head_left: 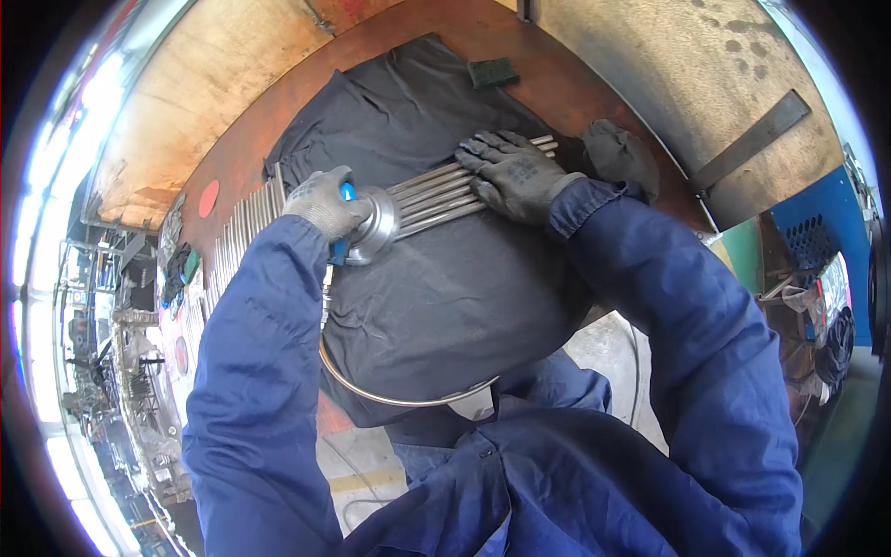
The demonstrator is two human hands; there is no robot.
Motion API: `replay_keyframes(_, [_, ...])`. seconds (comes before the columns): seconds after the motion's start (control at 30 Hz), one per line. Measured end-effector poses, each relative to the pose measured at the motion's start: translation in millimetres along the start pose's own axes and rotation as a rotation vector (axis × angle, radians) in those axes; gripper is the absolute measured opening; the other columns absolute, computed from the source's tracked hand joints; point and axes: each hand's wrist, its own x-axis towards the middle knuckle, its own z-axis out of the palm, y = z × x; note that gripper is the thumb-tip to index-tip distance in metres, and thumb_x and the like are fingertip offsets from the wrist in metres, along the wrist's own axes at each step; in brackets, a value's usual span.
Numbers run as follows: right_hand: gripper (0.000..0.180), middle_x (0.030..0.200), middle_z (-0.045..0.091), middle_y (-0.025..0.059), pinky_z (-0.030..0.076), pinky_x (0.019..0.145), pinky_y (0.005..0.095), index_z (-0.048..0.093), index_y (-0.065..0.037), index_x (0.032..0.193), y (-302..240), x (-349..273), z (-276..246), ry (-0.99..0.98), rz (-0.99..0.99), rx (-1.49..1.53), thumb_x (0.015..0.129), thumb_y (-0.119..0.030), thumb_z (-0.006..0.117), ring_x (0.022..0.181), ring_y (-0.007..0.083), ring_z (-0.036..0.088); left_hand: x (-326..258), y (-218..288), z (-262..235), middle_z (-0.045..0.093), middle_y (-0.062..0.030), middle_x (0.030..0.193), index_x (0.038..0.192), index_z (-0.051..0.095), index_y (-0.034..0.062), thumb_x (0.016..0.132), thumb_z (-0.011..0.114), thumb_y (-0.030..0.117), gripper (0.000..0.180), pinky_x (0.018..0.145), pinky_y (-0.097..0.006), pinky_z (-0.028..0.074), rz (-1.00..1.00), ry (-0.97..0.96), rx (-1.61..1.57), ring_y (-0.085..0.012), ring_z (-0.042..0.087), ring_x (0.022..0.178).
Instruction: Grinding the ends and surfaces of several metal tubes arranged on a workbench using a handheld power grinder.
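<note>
My gloved left hand (320,201) is wrapped round an air sander (378,226) with a silver round head and blue parts. The sander's head rests at the left part of a row of slim metal rods (434,197), hiding what lies beneath it. Flat on the right part of that row lies my gloved right hand (520,176), its fingers stretched out; the rod tips stick out past it. Under the rods a black cloth (445,297) covers the tabletop. From the sander an air hose (371,396) curves along the cloth's near side.
More metal rods (243,234) lie side by side at the left, near a red disc (210,199). A dark scouring pad (493,72) sits at the far edge of the cloth. Crumpled grey fabric (620,156) lies beyond my right wrist. Wooden boards (223,70) border the table's far side.
</note>
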Motion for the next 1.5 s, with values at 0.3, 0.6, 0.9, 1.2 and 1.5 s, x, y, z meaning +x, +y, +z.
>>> replay_keyframes(0.3, [0.055,0.158,0.040,0.0142,0.021,0.124,0.0448,0.043,-0.007,0.151,3.0,-1.4,0.6,-0.002,-0.001,-0.026,0.103,-0.035,0.041,0.149,0.0298,0.033,-14.7,-50.7,-3.7,0.068,-0.0234,0.099,0.112,0.066,0.0045,0.074,0.070,0.034,0.048,0.086,-0.043,0.052,-0.101,-0.007,-0.053,-0.0382,0.068,0.095])
replay_keyframes(0.6, [0.055,0.157,0.040,0.0158,0.020,0.124,0.0452,0.042,-0.006,0.151,3.8,-0.5,-0.1,-0.007,-0.020,-0.037,0.103,-0.034,0.042,0.149,0.0311,0.033,4.0,-15.6,-5.3,0.064,-0.0262,0.126,0.133,0.060,0.0010,0.073,0.068,0.039,0.072,0.105,-0.042,0.046,-0.019,-0.085,0.005,-0.0381,0.062,0.120])
replay_keyframes(0.9, [0.057,0.156,0.041,0.0180,0.021,0.124,0.0460,0.042,-0.004,0.151,3.8,-1.3,-0.4,0.022,-0.050,-0.021,0.101,-0.032,0.043,0.148,0.0326,0.032,34.4,45.5,-1.1,0.068,-0.0256,0.108,0.112,0.067,0.0017,0.075,0.067,0.036,0.051,0.092,-0.045,0.050,0.113,-0.052,0.011,-0.0408,0.066,0.106])
replay_keyframes(1.2, [0.058,0.155,0.041,0.0215,0.020,0.124,0.0464,0.040,-0.002,0.150,4.8,-1.5,1.8,0.053,-0.017,0.029,0.102,-0.034,0.043,0.148,0.0352,0.032,30.5,31.2,-15.5,0.057,-0.0220,0.141,0.145,0.052,0.0048,0.076,0.066,0.039,0.078,0.111,-0.040,0.043,0.009,-0.174,0.106,-0.0342,0.057,0.130])
replay_keyframes(1.5, [0.059,0.154,0.040,0.0222,0.020,0.124,0.0467,0.041,-0.001,0.149,3.2,-3.4,1.0,0.050,-0.025,0.021,0.101,-0.035,0.045,0.148,0.0355,0.032,28.7,60.0,-5.6,0.066,-0.0247,0.116,0.122,0.066,0.0052,0.074,0.068,0.040,0.059,0.099,-0.044,0.048,0.099,-0.039,0.037,-0.0395,0.063,0.112])
